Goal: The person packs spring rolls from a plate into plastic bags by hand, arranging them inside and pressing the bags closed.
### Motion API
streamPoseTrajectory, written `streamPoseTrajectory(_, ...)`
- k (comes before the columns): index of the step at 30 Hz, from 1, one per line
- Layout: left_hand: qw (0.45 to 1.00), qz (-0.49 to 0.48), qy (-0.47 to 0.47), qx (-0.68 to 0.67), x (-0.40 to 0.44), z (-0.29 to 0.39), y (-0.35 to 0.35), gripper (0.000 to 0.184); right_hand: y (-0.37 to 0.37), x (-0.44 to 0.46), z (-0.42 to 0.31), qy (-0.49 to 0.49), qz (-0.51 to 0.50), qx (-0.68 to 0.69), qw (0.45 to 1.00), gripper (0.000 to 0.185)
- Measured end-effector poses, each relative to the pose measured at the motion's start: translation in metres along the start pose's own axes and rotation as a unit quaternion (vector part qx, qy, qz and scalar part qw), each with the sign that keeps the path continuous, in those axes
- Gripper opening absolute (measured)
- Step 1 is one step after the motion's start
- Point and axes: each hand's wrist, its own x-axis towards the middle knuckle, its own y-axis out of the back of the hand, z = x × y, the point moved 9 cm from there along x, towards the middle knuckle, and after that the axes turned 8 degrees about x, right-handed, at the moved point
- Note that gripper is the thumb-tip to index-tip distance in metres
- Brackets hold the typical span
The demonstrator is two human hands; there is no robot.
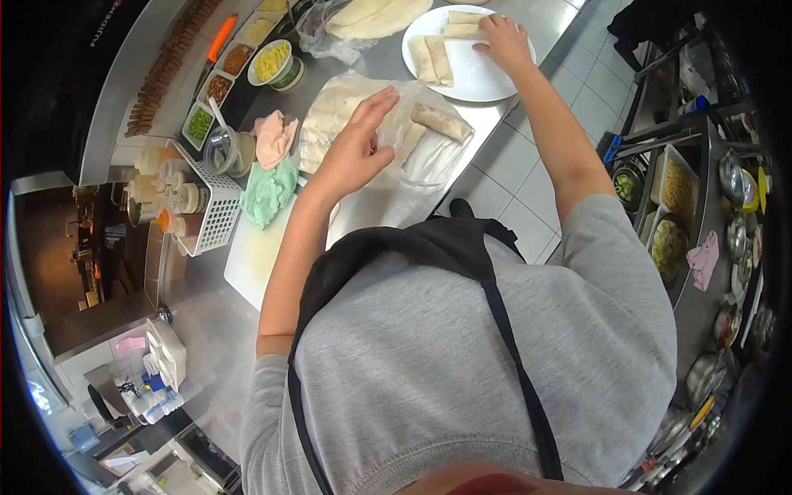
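My left hand (356,153) hovers over a clear plastic bag (351,95), fingers stretched out and thumb apart, with nothing gripped. Inside the bag's right part, rolled wraps (441,122) show through the film; flat pale flatbread appears to fill its left part. Over at the white plate (487,78), my right hand (506,43) has its thumb and fingers around the end of a rolled flatbread wrap (464,31). Another roll lies right behind that one. Two more rolls (431,60) rest side by side on the plate's left half.
Flatbreads (375,16) lie at the back of the steel counter. Leftward are a bowl of yellow food (271,63), small topping trays (219,87), pink and green cloths (268,194), a white basket (216,210) of bottles and a cutting board (252,256). A shelf (701,165) stands at right.
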Motion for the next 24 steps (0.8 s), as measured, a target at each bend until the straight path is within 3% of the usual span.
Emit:
streamPoseTrajectory(2,1.000,-0.004,0.004,-0.001,0.001,0.002,-0.001,0.068,-0.022,0.012,0.005,0.021,-0.063,0.005,0.998,0.042)
streamPoseTrajectory(8,1.000,-0.002,0.001,-0.010,-0.001,0.001,-0.001,0.067,-0.017,0.019,0.005,0.031,-0.101,0.027,0.994,0.038)
streamPoseTrajectory(15,0.999,-0.022,0.024,-0.031,0.001,0.005,-0.007,0.069,-0.017,0.023,0.003,0.042,-0.126,0.026,0.991,0.037)
streamPoseTrajectory(18,0.999,-0.016,0.018,-0.030,0.001,0.005,-0.006,0.069,-0.006,0.020,0.002,0.076,-0.081,0.055,0.992,0.035)
streamPoseTrajectory(21,1.000,-0.009,0.004,-0.028,0.004,0.006,-0.005,0.070,0.033,0.010,-0.007,0.093,-0.044,0.154,0.983,0.030)
streamPoseTrajectory(23,1.000,-0.006,0.000,-0.028,0.008,0.006,-0.005,0.070,0.072,-0.016,-0.024,0.005,-0.113,0.345,0.932,0.025)
streamPoseTrajectory(24,0.999,-0.006,0.002,-0.036,0.011,0.004,-0.005,0.070,0.071,-0.034,-0.033,0.016,-0.176,0.409,0.895,0.025)
